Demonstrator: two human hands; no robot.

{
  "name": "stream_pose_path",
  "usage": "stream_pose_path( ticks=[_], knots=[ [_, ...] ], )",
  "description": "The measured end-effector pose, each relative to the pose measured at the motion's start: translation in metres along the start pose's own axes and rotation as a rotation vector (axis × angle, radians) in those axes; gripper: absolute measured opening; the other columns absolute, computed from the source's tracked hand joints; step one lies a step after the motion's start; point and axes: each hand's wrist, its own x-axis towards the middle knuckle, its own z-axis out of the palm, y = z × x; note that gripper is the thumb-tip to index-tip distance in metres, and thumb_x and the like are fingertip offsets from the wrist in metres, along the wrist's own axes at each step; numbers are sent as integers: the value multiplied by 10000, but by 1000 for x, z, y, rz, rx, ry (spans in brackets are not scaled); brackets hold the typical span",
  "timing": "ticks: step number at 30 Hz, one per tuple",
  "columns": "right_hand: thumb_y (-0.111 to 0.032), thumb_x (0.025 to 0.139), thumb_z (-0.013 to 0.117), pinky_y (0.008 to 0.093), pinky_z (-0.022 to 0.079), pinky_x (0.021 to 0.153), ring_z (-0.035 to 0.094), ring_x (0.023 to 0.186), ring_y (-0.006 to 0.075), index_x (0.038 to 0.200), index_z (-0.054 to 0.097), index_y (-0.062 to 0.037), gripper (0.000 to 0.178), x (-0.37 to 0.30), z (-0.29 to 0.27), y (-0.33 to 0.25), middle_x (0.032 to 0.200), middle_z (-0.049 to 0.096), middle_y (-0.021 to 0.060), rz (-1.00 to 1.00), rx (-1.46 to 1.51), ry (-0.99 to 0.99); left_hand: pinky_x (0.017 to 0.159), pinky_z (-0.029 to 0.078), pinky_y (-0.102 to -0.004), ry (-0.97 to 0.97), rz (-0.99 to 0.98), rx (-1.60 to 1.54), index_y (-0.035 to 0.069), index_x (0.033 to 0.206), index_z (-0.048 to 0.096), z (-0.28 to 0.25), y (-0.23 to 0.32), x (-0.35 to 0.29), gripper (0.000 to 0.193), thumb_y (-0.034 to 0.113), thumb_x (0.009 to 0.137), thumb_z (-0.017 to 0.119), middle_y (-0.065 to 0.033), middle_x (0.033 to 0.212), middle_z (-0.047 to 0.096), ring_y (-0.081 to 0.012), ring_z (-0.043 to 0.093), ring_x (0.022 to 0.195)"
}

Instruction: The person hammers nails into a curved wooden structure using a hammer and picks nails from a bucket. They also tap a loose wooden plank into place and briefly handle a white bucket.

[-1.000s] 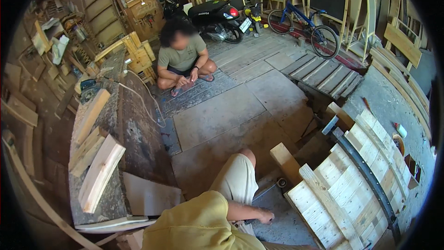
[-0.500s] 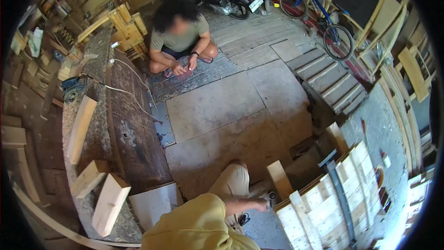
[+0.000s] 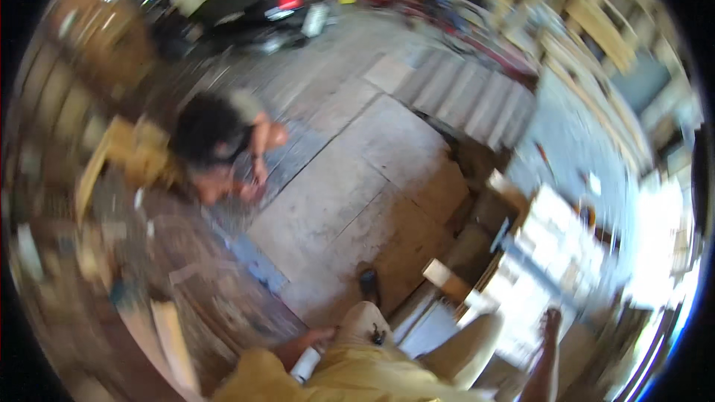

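My left hand (image 3: 322, 336) is at the left side of my bent knee (image 3: 361, 320); blur hides its fingers. Beside that forearm is a white, roundish thing (image 3: 305, 365) whose kind I cannot make out. Over at the right, my right hand (image 3: 551, 321) is raised above the near edge of a pale panel of wooden strips (image 3: 555, 246). Its fingers are smeared, so their grip does not show. A small black thing (image 3: 378, 336) lies by my thigh. Just beyond my knee is a dark, rounded shape (image 3: 369, 283), too blurred to name.
Another person (image 3: 216, 141) crouches on the boards at the left, arms forward. Flat sheets (image 3: 335, 186) cover the middle floor. A wood block (image 3: 445, 277) juts out beside the panel. A motorbike (image 3: 253, 15) stands at the back; slats (image 3: 469, 93) lie at the far right.
The view has swung and blurred. Earlier one hand reached right towards the panel's near corner; now my left hand is by my knee and my right hand shows over the panel.
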Motion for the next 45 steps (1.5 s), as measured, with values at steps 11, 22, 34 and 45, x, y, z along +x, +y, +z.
stream_pose_path(
  ticks=[11, 22, 34, 45],
  knots=[
    [-394, 985, 585, 421, 521, 763, 619, 865, 241, 1133, 657, -59, 373, -248, 263, -111, 1057, 625, 116, 963, 496, -689, 1003, 444, -481, -277, 47, -160, 59, 1394, 483, -155, 68, 26, 578, 471, 990, 474, -146, 1389, 562, -249, 540, 1251],
    [-437, 1014, 510, 404, 498, 921, 638, 1070, 276, 1215, 644, -69, 440, 56, 523, -435, 1287, 613, 150, 555, 634, -902, 958, 463, -502, 195, 110, -691, 99, 1463, 432, -449, 263, 115, 592, 431, 983, 532, -112, 1406, 555, -221, 539, 1251],
    [-631, 935, 536, 430, 382, 1112, 489, 1324, 355, 1426, 522, -67, 748, 162, 549, -468, 1427, 531, 198, 261, 255, -658, 1005, 445, -535, -128, -97, -653, 74, 1458, 441, -699, 471, 307, 628, 468, 980, 540, -156, 1408, 543, -345, 538, 1248],
    [-587, 934, 567, 482, 550, 857, 684, 972, 319, 1151, 686, 29, 663, 199, 612, -390, 1135, 688, 213, 1379, 695, 152, 1068, 410, -531, -11, 567, -193, 46, 1460, 398, -719, 1019, 335, 708, 521, 960, 554, -157, 1429, 517, -370, 501, 1299]
  ],
)
